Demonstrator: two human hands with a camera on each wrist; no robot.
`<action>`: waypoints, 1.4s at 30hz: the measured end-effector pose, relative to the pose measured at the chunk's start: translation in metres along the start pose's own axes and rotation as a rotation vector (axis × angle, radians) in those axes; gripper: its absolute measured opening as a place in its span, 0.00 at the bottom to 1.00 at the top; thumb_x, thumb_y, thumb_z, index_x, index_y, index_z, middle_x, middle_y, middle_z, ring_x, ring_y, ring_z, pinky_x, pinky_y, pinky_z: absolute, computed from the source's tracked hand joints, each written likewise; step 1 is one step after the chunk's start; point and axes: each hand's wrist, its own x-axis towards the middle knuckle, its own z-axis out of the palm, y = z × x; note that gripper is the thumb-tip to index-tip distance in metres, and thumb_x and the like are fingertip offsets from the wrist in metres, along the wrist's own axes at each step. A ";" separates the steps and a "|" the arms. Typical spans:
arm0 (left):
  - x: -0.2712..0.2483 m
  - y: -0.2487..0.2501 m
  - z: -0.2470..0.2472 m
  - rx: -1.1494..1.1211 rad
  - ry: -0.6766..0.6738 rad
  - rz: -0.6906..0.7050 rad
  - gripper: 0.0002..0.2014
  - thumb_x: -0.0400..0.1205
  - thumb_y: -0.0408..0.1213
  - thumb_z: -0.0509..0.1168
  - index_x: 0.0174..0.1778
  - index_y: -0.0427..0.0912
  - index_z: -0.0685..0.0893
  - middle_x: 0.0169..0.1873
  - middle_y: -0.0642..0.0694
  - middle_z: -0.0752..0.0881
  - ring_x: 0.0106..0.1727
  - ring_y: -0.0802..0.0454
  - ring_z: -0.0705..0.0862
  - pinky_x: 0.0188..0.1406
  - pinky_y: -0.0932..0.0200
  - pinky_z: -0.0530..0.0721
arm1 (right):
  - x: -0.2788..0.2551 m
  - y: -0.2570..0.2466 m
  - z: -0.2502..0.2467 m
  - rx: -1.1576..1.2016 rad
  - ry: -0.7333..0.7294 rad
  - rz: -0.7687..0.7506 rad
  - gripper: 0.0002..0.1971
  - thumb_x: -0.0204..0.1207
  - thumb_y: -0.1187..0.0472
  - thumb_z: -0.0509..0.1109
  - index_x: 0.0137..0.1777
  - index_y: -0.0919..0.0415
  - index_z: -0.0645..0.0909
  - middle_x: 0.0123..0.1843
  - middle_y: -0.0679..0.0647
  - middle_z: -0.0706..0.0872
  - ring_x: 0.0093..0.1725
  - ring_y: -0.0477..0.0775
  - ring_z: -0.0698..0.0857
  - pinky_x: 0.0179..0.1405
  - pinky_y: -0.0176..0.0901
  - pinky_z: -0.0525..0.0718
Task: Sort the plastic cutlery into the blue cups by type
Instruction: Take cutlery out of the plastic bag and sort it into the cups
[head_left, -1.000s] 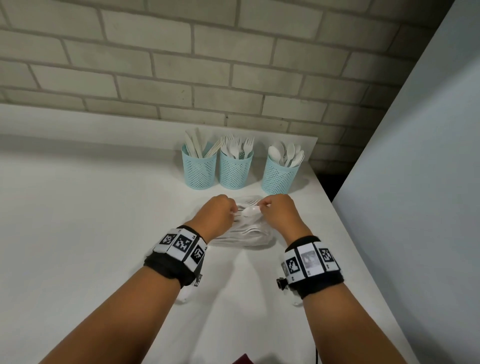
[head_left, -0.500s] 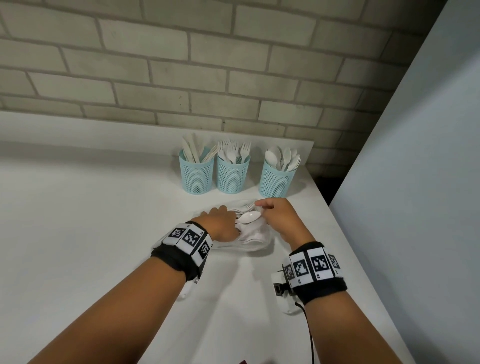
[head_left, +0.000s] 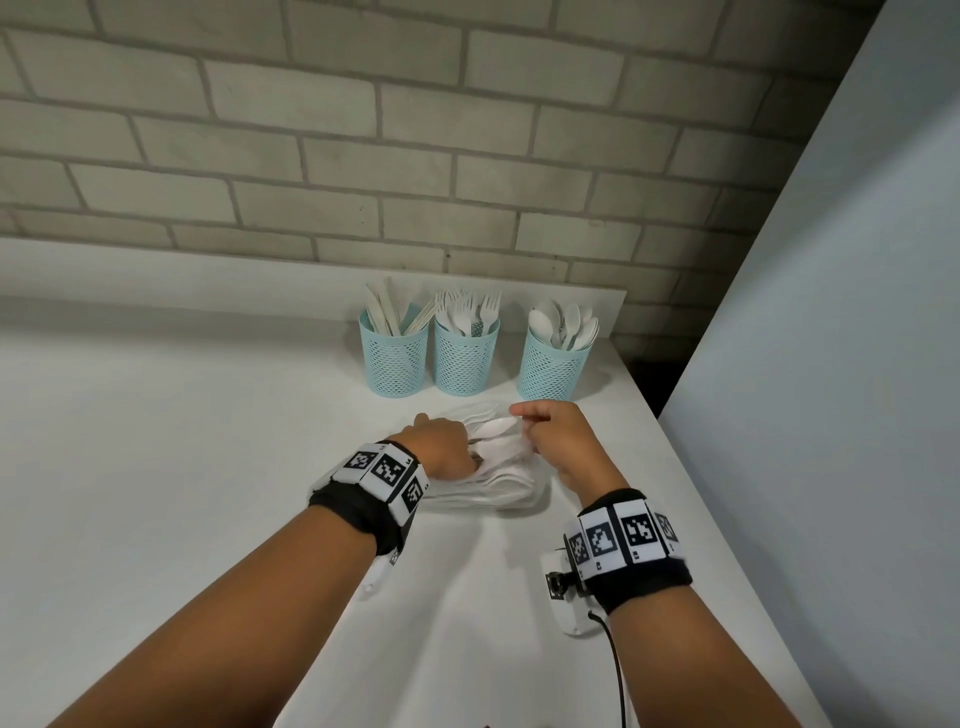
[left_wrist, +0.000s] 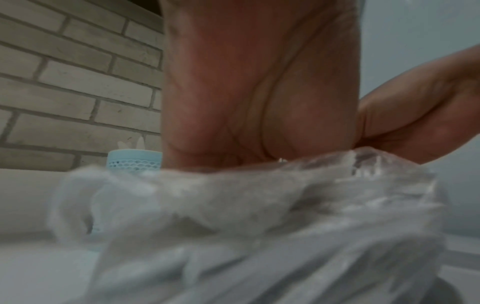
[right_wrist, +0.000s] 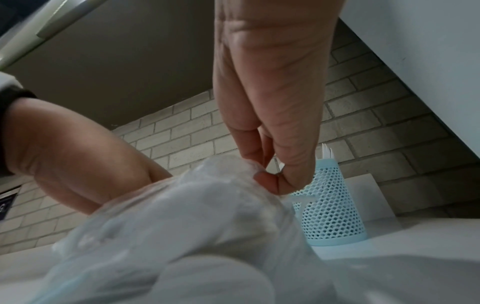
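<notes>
Three blue mesh cups stand at the back of the table: one with knives (head_left: 395, 358), one with forks (head_left: 465, 358), one with spoons (head_left: 553, 366). In front of them lies a clear plastic bag (head_left: 498, 483) of white cutlery; spoon bowls (head_left: 493, 428) show at its mouth. My left hand (head_left: 447, 447) reaches into the bag's mouth, and its fingers are hidden by the plastic (left_wrist: 259, 205). My right hand (head_left: 522, 418) pinches the bag's edge between thumb and fingers (right_wrist: 270, 181) and lifts it a little off the table.
The white table (head_left: 156, 467) stretches far to the left. A grey panel (head_left: 831, 364) runs along the table's right edge, close to my right arm. A brick wall (head_left: 363, 156) rises behind a raised ledge at the back.
Both hands held the bag's mouth together; now they have drawn apart. The left hand has slid down into the bag while the right one lifted the edge up and rightward.
</notes>
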 end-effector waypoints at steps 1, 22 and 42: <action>-0.002 0.002 0.000 0.007 -0.001 0.005 0.24 0.82 0.50 0.53 0.70 0.38 0.71 0.68 0.39 0.76 0.72 0.36 0.68 0.72 0.43 0.68 | 0.000 0.000 0.000 0.005 0.002 -0.001 0.17 0.78 0.76 0.57 0.60 0.67 0.83 0.54 0.54 0.82 0.54 0.50 0.79 0.60 0.41 0.77; 0.003 -0.027 -0.005 -0.238 0.010 0.100 0.17 0.82 0.50 0.60 0.31 0.46 0.68 0.37 0.48 0.74 0.37 0.51 0.70 0.31 0.63 0.65 | 0.002 0.005 -0.009 0.076 0.008 0.015 0.18 0.77 0.76 0.58 0.58 0.61 0.84 0.41 0.46 0.81 0.38 0.43 0.78 0.41 0.32 0.78; -0.005 -0.031 -0.026 -1.250 0.210 0.292 0.15 0.85 0.46 0.58 0.56 0.43 0.85 0.33 0.50 0.80 0.33 0.56 0.77 0.40 0.66 0.77 | -0.007 -0.057 -0.011 -0.153 -0.039 -0.229 0.19 0.82 0.54 0.63 0.70 0.60 0.75 0.67 0.54 0.81 0.66 0.50 0.79 0.63 0.39 0.74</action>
